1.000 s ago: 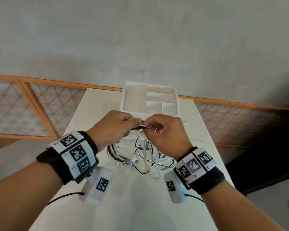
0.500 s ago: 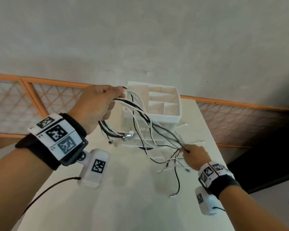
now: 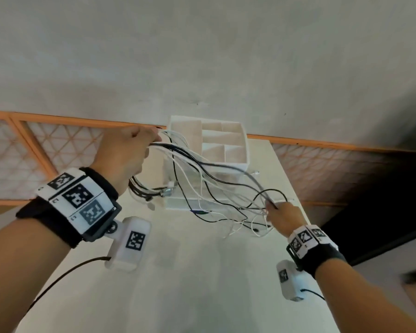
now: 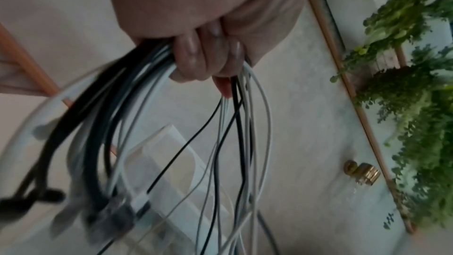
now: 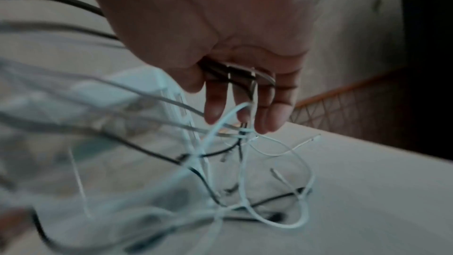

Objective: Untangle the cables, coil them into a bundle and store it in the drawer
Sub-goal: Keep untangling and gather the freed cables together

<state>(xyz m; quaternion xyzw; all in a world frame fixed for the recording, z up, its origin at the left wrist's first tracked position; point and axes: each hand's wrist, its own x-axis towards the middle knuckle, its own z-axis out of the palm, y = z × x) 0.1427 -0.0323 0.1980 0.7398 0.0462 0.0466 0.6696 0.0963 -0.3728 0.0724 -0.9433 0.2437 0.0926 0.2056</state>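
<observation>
Raised higher, left hand (image 3: 127, 155) grips cables (image 3: 216, 179); right hand (image 3: 283, 218) pinches strands.

Black and white cables (image 3: 202, 169) are seen before a white organiser (image 3: 235, 164) on a white table (image 3: 202, 284). Black-and-white square codes are borne by wristbands (image 3: 77, 200). An orange lattice (image 3: 46, 150) is shown behind.

Motion blur smears the cables (image 5: 102, 123) in the right wrist view, the plugs (image 4: 108, 218) in the left wrist view stay unreadable, and the organizer's (image 3: 235, 164) drawer front hides behind strands.
</observation>
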